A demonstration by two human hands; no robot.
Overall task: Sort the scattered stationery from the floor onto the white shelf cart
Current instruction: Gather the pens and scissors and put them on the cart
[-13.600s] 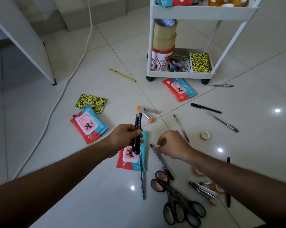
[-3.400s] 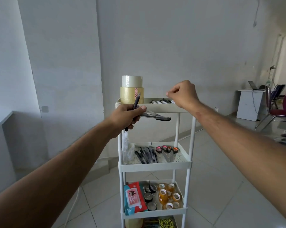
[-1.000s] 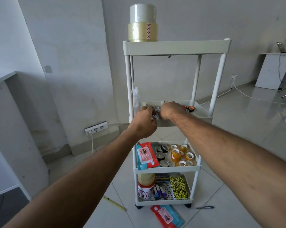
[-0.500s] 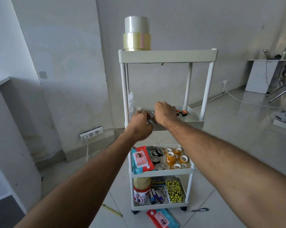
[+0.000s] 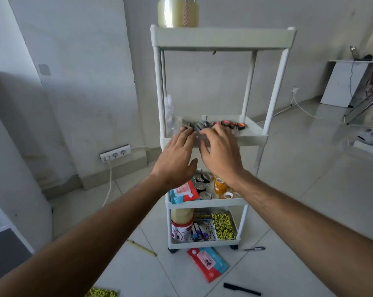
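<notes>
The tall white plastic shelf cart (image 5: 222, 37) with 4 tiers stands against the far wall, and both hands hover at the near rim of its 2nd tier. That tier holds a row of dark pens and markers (image 5: 197, 126) on the left and a few small orange-lit rolls (image 5: 231, 124) on the right; the pens lie with their long axes running roughly near to far.

The left hand (image 5: 177, 156) is spread, fingers straight, grasping nothing, its tips just over the tray's near edge. The right hand (image 5: 218, 152) sits just beside it to the right, fingers loosely extended, also carrying nothing. Both look released, so this load seems delivered.

What remains lies well below and nearer than both hands, on the tiled floor (image 5: 299, 189). The red and blue wipes packet (image 5: 207, 263) rests just in front of the cart's base, its long axis slanting from far left to near right. A black marker (image 5: 242, 289) lies nearer still and to the right, almost level across the view. A slim dark pen (image 5: 255, 249) sits beside the cart's right caster, and a yellow pencil (image 5: 141, 247) lies left of the base, slanting.

In my judgement the right hand is better placed for the marker and pen, the left for the pencil; either way, the next pickup calls for crouching down.
</notes>
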